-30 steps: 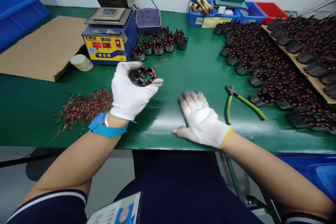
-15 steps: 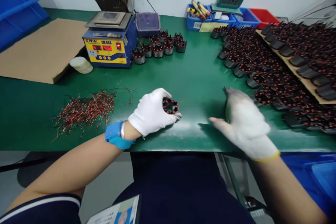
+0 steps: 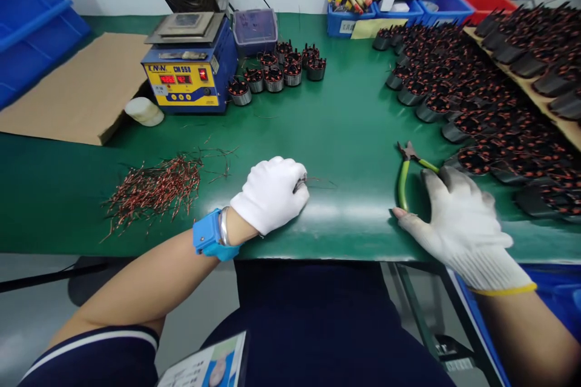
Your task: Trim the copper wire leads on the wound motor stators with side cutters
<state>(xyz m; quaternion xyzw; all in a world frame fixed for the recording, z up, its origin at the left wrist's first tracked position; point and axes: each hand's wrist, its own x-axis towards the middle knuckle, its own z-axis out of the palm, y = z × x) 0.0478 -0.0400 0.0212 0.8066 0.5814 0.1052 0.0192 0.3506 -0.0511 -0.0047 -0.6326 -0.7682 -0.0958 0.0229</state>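
Observation:
My left hand (image 3: 275, 193), in a white glove, is closed and palm down near the front of the green table. A dark sliver of a wire-wound motor stator (image 3: 299, 185) shows between thumb and forefinger; the rest is hidden by the hand. Thin wire ends (image 3: 323, 181) stick out to its right. My gloved right hand (image 3: 458, 211) is open, fingers apart, at the table's right. Just beside it lie green-handled wire cutters (image 3: 403, 184), jaws pointing away from me. One handle ends by my fingertips.
Copper wire clippings (image 3: 157, 190) are heaped on the left. Behind them stands a blue-and-yellow CM 550 solder pot unit (image 3: 186, 81), with several stators (image 3: 273, 78) beside it. Many more stators (image 3: 436, 109) fill the right. Small blue bins (image 3: 349, 24) line the back.
My right hand has moved right and opened, letting go of the wire cutters on the table. My left hand has turned over and closed further, covering most of the stator.

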